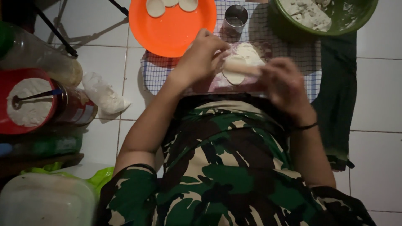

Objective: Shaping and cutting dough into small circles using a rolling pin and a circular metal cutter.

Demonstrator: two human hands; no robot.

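Rolling pin (243, 68): pale wooden, lying left-right across a flat sheet of dough (240, 62) on the checked cloth (293, 50), just beyond the person's lap. Left hand (201, 58) has fingers curled over the pin's left end. Right hand (287, 83) is on the right end, fingers bent over it; motion blur there, so exact grip can't be made out. Black band on the right wrist.

Dough sits under the pin, one rounded lobe poking out on the near side, the rest on the far side.

Far left of the hands: orange plate (176, 33) with three pale dough rounds (155, 7) along its far rim. Metal cup (235, 17) just right of the plate, on the cloth. Green bowl (360, 19) far right, holding lumps of dough.

Left side: red container (29, 102) of white flour with a spoon handle stuck in it, a small plastic bag (102, 94) of white powder beside it. Translucent tub (46, 201) near left. White tile floor.
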